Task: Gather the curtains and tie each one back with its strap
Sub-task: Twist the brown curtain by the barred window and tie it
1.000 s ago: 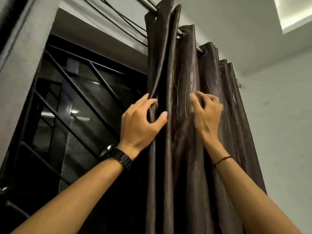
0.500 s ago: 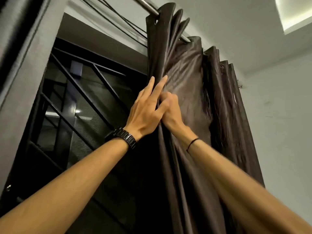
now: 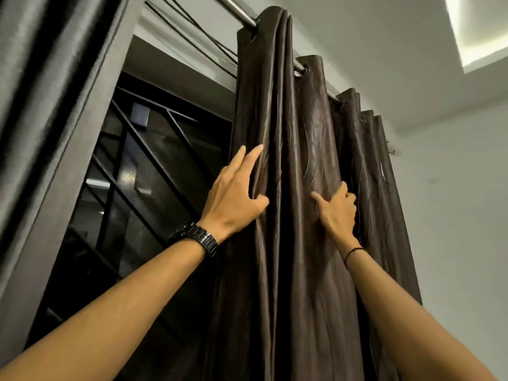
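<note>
A dark brown glossy curtain (image 3: 299, 243) hangs in folds from a metal rod (image 3: 233, 8), bunched toward the right of the window. My left hand (image 3: 233, 196), with a black watch on the wrist, grips the curtain's left edge fold between thumb and fingers. A fold further right is pinched by my right hand (image 3: 336, 209), its fingers curled behind the cloth and its thumb on the front. No strap is in view.
A second grey curtain (image 3: 41, 92) hangs at the far left, blurred. Between the two is a dark window with a black metal grille (image 3: 132, 166). Black cables (image 3: 192, 31) run above the window frame. A white wall (image 3: 453, 202) stands right of the curtain.
My right hand has moved from beside my left hand to a fold further right. The spread panel between them has gathered into narrower folds. My left hand has closed on the edge fold.
</note>
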{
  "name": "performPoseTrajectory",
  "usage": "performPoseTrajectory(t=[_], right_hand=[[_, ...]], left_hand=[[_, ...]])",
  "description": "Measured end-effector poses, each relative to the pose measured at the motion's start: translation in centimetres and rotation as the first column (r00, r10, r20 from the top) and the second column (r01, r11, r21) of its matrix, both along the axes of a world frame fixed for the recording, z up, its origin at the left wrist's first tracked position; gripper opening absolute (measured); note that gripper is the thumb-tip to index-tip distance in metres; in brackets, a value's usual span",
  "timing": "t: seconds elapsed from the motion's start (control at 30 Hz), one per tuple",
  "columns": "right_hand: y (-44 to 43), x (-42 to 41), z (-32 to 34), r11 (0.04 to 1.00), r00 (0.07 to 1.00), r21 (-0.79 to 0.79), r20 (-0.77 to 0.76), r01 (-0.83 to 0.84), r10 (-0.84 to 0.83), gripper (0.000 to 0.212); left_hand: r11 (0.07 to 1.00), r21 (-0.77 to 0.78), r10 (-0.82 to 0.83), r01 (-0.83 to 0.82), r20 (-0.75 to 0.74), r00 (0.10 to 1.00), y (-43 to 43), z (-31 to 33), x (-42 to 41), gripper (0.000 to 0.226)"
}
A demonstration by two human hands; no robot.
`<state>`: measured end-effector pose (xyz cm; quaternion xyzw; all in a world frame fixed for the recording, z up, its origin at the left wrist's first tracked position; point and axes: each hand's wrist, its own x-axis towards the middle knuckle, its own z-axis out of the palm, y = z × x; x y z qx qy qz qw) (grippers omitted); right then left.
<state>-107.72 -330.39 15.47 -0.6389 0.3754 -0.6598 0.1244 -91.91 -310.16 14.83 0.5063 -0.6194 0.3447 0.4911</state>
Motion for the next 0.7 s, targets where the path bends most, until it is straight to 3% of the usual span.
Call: performPoseTrajectory(t=[0.03, 0.1, 0.17, 0.23, 0.33, 0.4, 0.53, 0.63, 0.7], right_hand=[[-0.8, -0.1, -0.2, 0.999, 0.999, 0.003, 0.017, -0.051, 0.051, 0.09], [-1.5, -0.3, -0.2, 0.992, 0.992, 0.009, 0.024, -0.123, 0.123, 0.066], [-1.8, -0.3, 0.1, 0.996, 0.996, -0.012, 0.017, -0.091, 0.091, 0.035], [-1.9, -0.1, 0.4, 0.998, 0.996, -0.015, 0.064, -0.058, 0.059, 0.024], [0.0, 1.3, 0.5, 0.994, 0.996, -0.072, 0.037, -0.076, 0.079, 0.023], [3.9, 3.1, 0.5, 0.945, 0.993, -0.304, -0.039, -0.117, 0.111, 0.017], [15.1, 5.7, 2.6, 0.665, 0.978, -0.721, -0.087, -0.192, 0.189, 0.009], [18.8, 6.1, 4.1, 0.614, 0.962, -0.741, -0.19, -0.272, 0.197, 0.019], [18.0, 5.9, 3.9, 0.666, 0.95, -0.68, -0.259, -0.306, 0.173, 0.039]], left_hand=[[1.0, 0.018, -0.009, 0.009, -0.003, 1.0, -0.1, -0.3, -0.1, 0.102], [0.999, 0.046, -0.029, 0.03, -0.012, 0.999, -0.1, -0.8, -0.5, 0.106], [0.998, 0.051, -0.03, 0.031, -0.012, 0.999, 0.0, -1.2, -0.8, 0.105], [0.999, 0.04, 0.003, -0.003, -0.006, 1.0, 0.1, -1.6, -0.8, 0.105], [0.999, 0.027, 0.034, -0.034, 0.007, 0.999, 0.3, -1.8, -0.6, 0.112], [1.0, -0.007, 0.024, -0.024, 0.023, 0.999, 0.3, -1.8, -0.1, 0.111], [0.99, -0.141, -0.021, 0.023, 0.013, 1.0, -0.4, -2.2, 0.9, 0.088], [0.961, -0.246, -0.16, 0.127, -0.12, 0.98, -0.1, -2.7, 0.9, 0.056], [0.971, -0.213, -0.146, 0.111, -0.157, 0.977, 0.3, -2.8, 1.1, 0.069]])
